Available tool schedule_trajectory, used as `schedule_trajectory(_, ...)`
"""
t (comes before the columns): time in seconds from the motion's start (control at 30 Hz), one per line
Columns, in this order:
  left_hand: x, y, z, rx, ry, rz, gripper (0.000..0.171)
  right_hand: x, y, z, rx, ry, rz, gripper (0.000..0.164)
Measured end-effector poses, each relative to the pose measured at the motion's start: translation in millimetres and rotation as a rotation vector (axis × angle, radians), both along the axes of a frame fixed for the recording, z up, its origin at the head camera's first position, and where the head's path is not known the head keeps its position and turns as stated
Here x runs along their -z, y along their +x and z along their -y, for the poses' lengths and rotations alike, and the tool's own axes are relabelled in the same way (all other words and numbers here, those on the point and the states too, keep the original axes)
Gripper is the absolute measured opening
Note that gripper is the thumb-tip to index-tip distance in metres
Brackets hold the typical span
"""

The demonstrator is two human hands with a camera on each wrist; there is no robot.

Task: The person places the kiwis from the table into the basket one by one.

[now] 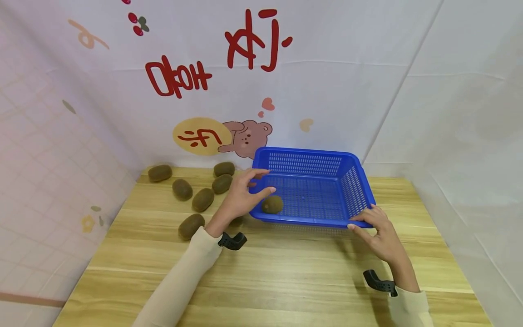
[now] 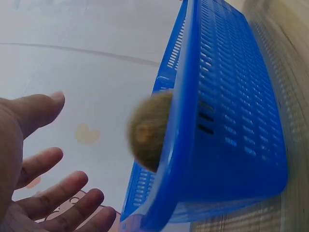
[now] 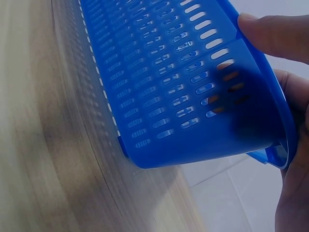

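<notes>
Right hand (image 1: 380, 236) pinches rim of blue basket (image 1: 302, 221) at near right corner. Left hand (image 1: 241, 195) spread, holding nothing, just beside lone kiwi (image 1: 272, 205) at basket's near left corner; whether kiwi touches basket floor cannot be told. Wood-grain table (image 1: 286, 281) bears loose kiwis (image 1: 203, 200) left of basket; white printed wall (image 1: 347, 68) behind. Left palm faces basket; both arms (image 1: 185, 268) stretch forward.
</notes>
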State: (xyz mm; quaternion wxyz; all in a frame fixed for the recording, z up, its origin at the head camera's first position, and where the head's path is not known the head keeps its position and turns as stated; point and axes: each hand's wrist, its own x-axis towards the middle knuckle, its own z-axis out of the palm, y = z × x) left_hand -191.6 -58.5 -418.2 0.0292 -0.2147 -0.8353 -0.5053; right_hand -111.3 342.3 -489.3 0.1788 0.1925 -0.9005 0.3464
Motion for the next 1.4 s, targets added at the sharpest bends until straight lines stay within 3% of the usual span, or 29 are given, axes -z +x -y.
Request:
schedule_trajectory(0.17, -1.2, 1.6, 7.7, -0.021, -0.038, -0.029, 0.059, 0.1, 0.9, -0.7, 0.005, 0.001, -0.005, 0.024)
schedule_trajectory(0.37, -0.7, 4.9, 22.3, -0.049, -0.065, -0.005, 0.072, 1.3, 2.4, -0.7, -0.003, -0.012, -0.004, 0.028)
schedule_trajectory(0.6, 4.3, 10.1, 42.2, -0.100, -0.159, 0.006, 0.083, 1.8, 2.5, -1.2, -0.003, -0.012, -0.009, 0.030)
schedule_trajectory(1.0, 12.2, 20.4, 82.3, -0.176, -0.200, -0.020, 0.089, 1.5, 0.0, -0.1, -0.010, -0.009, -0.018, 0.030)
schedule_trajectory(1.4, 29.4, 36.0, 125.1, -0.263, -0.285, -0.040, 0.097, -1.6, 1.4, 3.0, -0.015, -0.008, -0.014, 0.027)
